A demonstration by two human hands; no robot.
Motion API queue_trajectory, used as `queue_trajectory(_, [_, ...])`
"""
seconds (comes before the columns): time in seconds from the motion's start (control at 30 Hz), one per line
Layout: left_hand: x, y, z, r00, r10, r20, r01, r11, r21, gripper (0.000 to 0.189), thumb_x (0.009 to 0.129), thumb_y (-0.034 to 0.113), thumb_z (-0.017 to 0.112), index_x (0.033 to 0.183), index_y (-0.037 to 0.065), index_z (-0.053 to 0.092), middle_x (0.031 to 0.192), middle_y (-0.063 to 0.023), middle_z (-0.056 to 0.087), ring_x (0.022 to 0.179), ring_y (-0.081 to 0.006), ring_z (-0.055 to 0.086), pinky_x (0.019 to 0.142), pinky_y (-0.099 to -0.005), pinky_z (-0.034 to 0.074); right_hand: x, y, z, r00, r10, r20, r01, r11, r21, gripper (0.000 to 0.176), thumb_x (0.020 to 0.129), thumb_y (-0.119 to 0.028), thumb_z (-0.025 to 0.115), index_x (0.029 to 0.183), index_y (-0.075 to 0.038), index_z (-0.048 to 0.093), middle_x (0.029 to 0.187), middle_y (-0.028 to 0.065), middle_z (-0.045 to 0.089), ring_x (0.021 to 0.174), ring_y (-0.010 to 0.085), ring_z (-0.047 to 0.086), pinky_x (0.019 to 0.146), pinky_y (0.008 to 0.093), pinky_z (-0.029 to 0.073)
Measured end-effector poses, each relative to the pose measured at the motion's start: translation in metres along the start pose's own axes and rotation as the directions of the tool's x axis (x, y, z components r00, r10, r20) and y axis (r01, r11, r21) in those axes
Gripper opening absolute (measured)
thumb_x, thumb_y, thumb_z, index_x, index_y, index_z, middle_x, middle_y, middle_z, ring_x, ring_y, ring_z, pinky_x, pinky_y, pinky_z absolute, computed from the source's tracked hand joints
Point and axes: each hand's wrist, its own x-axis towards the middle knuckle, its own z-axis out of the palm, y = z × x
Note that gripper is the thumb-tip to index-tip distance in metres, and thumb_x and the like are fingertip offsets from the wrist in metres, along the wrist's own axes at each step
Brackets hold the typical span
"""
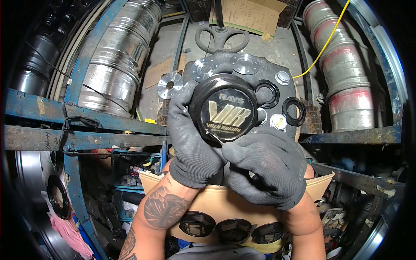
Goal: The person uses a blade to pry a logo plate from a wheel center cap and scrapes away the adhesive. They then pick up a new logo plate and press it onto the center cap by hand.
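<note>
My left hand [190, 143], in a grey glove, holds up a round black wheel centre cap [225, 110] with gold "RAYS VR VOLK RACING" lettering. My right hand [264, 167], also gloved, pinches a thin metal pick [215, 138] whose tip touches the cap's lower rim. Both hands are close together in the middle of the view, above a cardboard box [225, 206].
Behind the cap a dark surface carries silver discs [170, 85], black rings [294, 111] and a metal nut [282, 77]. Three more black caps [234, 229] sit in the box front. Stacked metal wheel rims [117, 60] flank both sides behind blue steel racking [82, 121].
</note>
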Motion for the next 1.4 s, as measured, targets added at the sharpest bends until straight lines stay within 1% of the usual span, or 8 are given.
queue_trajectory(0.33, [0.000,0.002,-0.001,1.000,0.026,0.008,-0.026,1.000,0.005,0.065,0.092,0.051,0.036,0.125,-0.002,0.052,0.114,-0.0217,0.062,0.100,-0.0345,0.065,0.088,-0.0474,0.055,0.002,0.003,-0.003,0.999,-0.038,0.036,0.038,0.999,0.004,0.030,0.068,-0.010,0.074,0.097,-0.010,0.067,0.088,0.0043,0.066,0.077,0.0239,0.066,0.066,0.0355,0.052])
queue_trajectory(0.53, [0.001,0.005,-0.002,1.000,0.002,0.013,-0.002,1.000,0.023,0.063,0.092,0.050,0.038,0.125,-0.002,0.053,0.115,-0.0203,0.062,0.104,-0.0328,0.063,0.091,-0.0465,0.053,0.003,0.004,0.000,1.000,0.018,-0.024,-0.015,0.995,0.102,0.031,0.069,-0.009,0.073,0.099,-0.011,0.067,0.085,0.0047,0.068,0.073,0.0249,0.066,0.064,0.0349,0.051])
queue_trajectory(0.63, [0.000,0.004,-0.003,0.997,-0.022,0.075,0.023,1.000,-0.005,0.063,0.091,0.050,0.038,0.125,-0.001,0.053,0.116,-0.0195,0.062,0.105,-0.0319,0.063,0.093,-0.0457,0.053,0.002,0.001,-0.004,0.999,0.036,0.008,-0.036,0.998,0.056,0.031,0.069,-0.009,0.074,0.099,-0.011,0.067,0.084,0.0051,0.068,0.071,0.0253,0.065,0.062,0.0345,0.050])
queue_trajectory(0.73, [0.001,0.002,-0.001,0.997,0.026,0.072,-0.028,0.999,0.037,0.062,0.091,0.049,0.039,0.126,-0.001,0.053,0.116,-0.0191,0.062,0.105,-0.0312,0.063,0.093,-0.0454,0.053,0.002,0.000,0.000,0.998,0.020,-0.059,-0.017,0.999,0.051,0.030,0.070,-0.011,0.074,0.099,-0.012,0.067,0.085,0.0052,0.068,0.071,0.0253,0.065,0.060,0.0351,0.049])
queue_trajectory(0.83, [0.003,0.002,-0.006,0.997,0.061,0.048,-0.064,0.995,0.075,0.072,0.093,0.055,0.036,0.138,-0.001,0.039,0.130,-0.0269,0.050,0.115,-0.0438,0.055,0.092,-0.0549,0.052,0.003,-0.002,-0.001,0.999,0.039,-0.024,-0.038,0.999,0.032,0.029,0.070,-0.012,0.074,0.098,-0.012,0.067,0.085,0.0047,0.068,0.071,0.0249,0.065,0.062,0.0358,0.049])
queue_trajectory(0.93, [0.002,0.003,-0.004,0.998,0.054,0.035,-0.057,0.995,0.077,0.071,0.094,0.054,0.035,0.137,-0.002,0.040,0.130,-0.0270,0.051,0.114,-0.0442,0.055,0.092,-0.0550,0.052,0.007,-0.006,-0.003,0.999,0.043,-0.001,-0.043,0.999,0.021,0.034,0.063,0.001,0.073,0.096,-0.006,0.068,0.079,0.0084,0.067,0.070,0.0261,0.066,0.066,0.0339,0.052])
queue_trajectory(1.03, [0.000,0.003,-0.001,0.999,0.052,-0.012,-0.052,0.998,0.036,0.060,0.091,0.048,0.039,0.123,0.000,0.055,0.114,-0.0186,0.063,0.102,-0.0311,0.064,0.091,-0.0454,0.054,0.006,-0.006,-0.003,0.999,0.040,-0.002,-0.040,0.999,0.022,0.034,0.063,0.001,0.073,0.096,-0.006,0.068,0.079,0.0087,0.067,0.070,0.0262,0.066,0.066,0.0337,0.052])
queue_trajectory(1.4, [0.001,0.001,-0.004,0.995,0.093,0.031,-0.094,0.995,0.026,0.058,0.091,0.046,0.040,0.124,0.000,0.054,0.113,-0.0192,0.063,0.101,-0.0310,0.064,0.090,-0.0446,0.054,0.004,-0.006,-0.002,0.999,0.047,0.009,-0.047,0.997,0.065,0.034,0.061,0.002,0.072,0.093,-0.008,0.067,0.082,0.0085,0.067,0.071,0.0271,0.066,0.067,0.0350,0.052])
